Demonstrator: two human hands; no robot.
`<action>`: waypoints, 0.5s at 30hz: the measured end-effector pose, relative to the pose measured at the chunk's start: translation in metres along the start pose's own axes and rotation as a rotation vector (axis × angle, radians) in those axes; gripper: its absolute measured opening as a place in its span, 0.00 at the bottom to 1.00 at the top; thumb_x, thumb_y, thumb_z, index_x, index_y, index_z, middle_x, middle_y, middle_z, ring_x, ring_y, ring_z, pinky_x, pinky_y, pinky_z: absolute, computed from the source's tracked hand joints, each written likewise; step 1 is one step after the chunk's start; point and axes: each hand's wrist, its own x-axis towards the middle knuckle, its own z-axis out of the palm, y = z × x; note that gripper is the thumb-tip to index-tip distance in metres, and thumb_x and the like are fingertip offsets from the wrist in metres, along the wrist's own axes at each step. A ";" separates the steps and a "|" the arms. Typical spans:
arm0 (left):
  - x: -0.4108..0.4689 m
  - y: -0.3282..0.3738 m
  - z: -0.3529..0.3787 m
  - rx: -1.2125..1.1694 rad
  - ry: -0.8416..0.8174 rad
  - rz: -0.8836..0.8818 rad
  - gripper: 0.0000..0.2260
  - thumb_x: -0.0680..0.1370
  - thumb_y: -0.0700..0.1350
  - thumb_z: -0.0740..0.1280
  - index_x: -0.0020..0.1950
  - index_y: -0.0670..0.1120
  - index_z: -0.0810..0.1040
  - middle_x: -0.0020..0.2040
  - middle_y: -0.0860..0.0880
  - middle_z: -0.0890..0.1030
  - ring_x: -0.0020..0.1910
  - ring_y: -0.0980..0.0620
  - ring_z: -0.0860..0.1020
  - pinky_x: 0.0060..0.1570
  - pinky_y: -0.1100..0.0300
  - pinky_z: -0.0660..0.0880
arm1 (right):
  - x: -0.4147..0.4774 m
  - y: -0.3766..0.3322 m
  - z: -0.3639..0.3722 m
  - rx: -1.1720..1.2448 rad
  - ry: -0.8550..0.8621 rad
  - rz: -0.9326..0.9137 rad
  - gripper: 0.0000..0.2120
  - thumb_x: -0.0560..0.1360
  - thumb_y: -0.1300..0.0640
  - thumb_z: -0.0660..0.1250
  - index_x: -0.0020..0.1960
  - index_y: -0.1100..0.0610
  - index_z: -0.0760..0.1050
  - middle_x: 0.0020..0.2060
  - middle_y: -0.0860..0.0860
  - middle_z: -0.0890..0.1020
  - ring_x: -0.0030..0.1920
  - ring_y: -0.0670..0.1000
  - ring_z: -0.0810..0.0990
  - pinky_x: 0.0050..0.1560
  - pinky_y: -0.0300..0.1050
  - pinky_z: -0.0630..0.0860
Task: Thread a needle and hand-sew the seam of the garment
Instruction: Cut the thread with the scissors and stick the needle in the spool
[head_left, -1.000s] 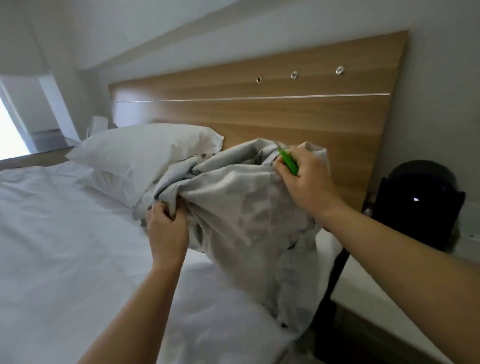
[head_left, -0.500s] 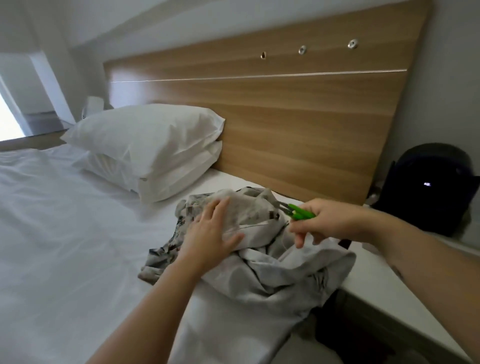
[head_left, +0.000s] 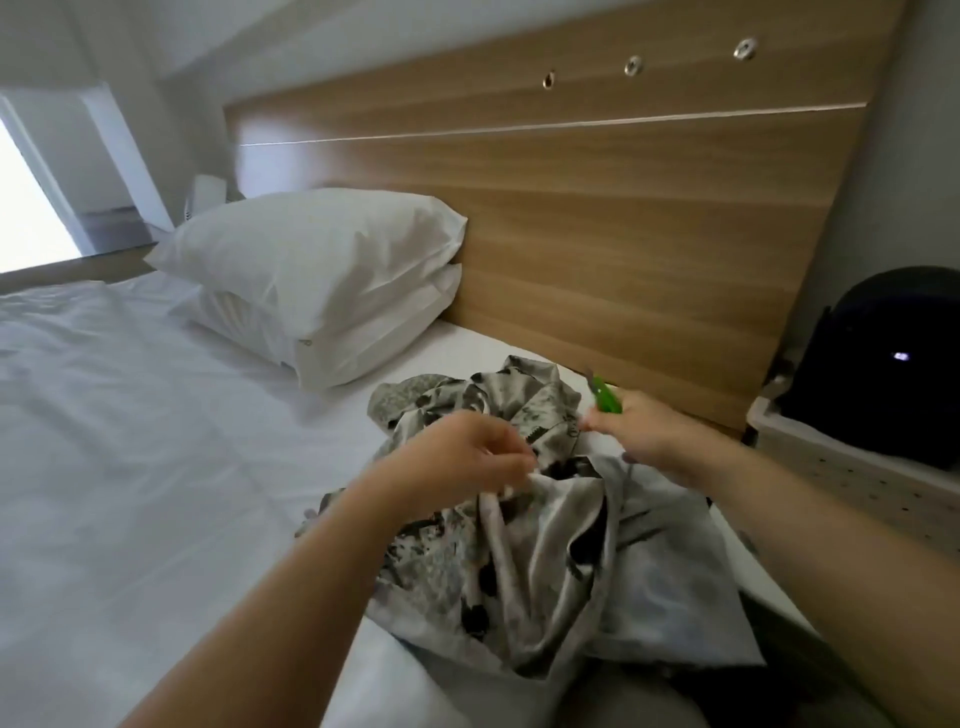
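The garment (head_left: 524, 551) is a crumpled grey printed heap on the right edge of the bed (head_left: 156, 467), just short of the headboard (head_left: 623, 234). It looks thin, floppy and a bit slick, so I'd pinch it right along a seam fold rather than grab a handful. The heap runs roughly from the person's lap up toward the headboard, but I honestly can't tell which end is which. The left hand (head_left: 467, 460) is pinching a fold near the middle. The right hand (head_left: 647, 441) is curled around a green tool (head_left: 607, 399), probably little snips. No needle visible. The pillows (head_left: 322, 260) are stacked off to the left.
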 end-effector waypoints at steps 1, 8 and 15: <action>0.008 0.000 0.006 0.099 0.161 0.033 0.08 0.77 0.47 0.68 0.56 0.51 0.79 0.49 0.57 0.83 0.50 0.61 0.80 0.53 0.60 0.77 | -0.002 0.005 0.007 -0.082 -0.109 0.029 0.10 0.80 0.56 0.61 0.53 0.62 0.75 0.42 0.53 0.77 0.43 0.52 0.75 0.46 0.46 0.70; 0.036 -0.055 0.071 0.516 -0.382 -0.316 0.51 0.73 0.54 0.72 0.75 0.59 0.31 0.79 0.43 0.44 0.72 0.37 0.64 0.69 0.44 0.65 | -0.015 0.046 0.022 -0.630 -0.356 0.148 0.09 0.79 0.54 0.61 0.55 0.58 0.73 0.53 0.55 0.77 0.54 0.54 0.76 0.50 0.44 0.70; 0.031 -0.052 0.015 -0.135 0.045 -0.213 0.06 0.72 0.44 0.73 0.48 0.47 0.80 0.44 0.51 0.84 0.42 0.56 0.81 0.42 0.65 0.75 | -0.004 0.012 -0.010 0.669 0.115 0.159 0.11 0.81 0.63 0.59 0.39 0.61 0.70 0.34 0.57 0.73 0.36 0.53 0.73 0.42 0.47 0.70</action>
